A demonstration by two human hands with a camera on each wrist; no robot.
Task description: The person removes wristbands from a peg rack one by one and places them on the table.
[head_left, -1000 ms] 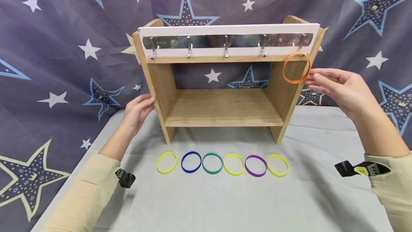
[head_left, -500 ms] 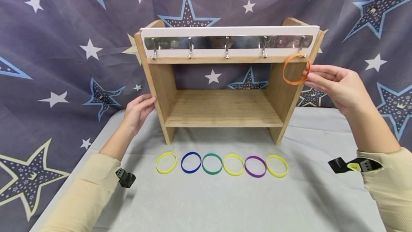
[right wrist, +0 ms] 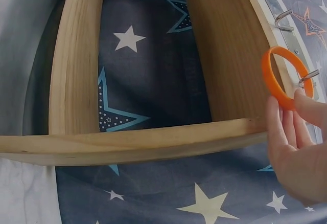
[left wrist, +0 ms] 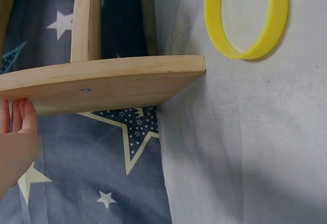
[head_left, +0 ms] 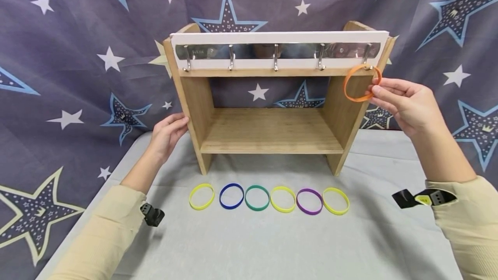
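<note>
My right hand (head_left: 412,105) pinches an orange silicone wristband (head_left: 346,84) between thumb and fingers at its lower right side. The band's upper edge is at the rightmost metal hook (head_left: 366,55); whether it is looped over the hook I cannot tell. The right wrist view has this orange band (right wrist: 271,78) beside the hook tip, with my right hand (right wrist: 301,152) below it. On the other side, my left hand (head_left: 165,135) touches the left side panel of the wooden rack (head_left: 272,131) with straightened fingers. The left wrist view has these fingertips (left wrist: 28,114) against the panel.
A row of wristbands lies on the grey cloth in front of the rack: yellow (head_left: 191,202), blue (head_left: 221,201), green (head_left: 247,201), yellow (head_left: 273,202), purple (head_left: 298,202) and yellow (head_left: 326,203). Several hooks line the metal strip (head_left: 253,51). A star-patterned curtain (head_left: 128,25) hangs behind.
My right hand has shifted slightly, its thumb now more over the band's edge. The orange band has turned a little at the rightmost hook. My left hand stays put on the panel.
</note>
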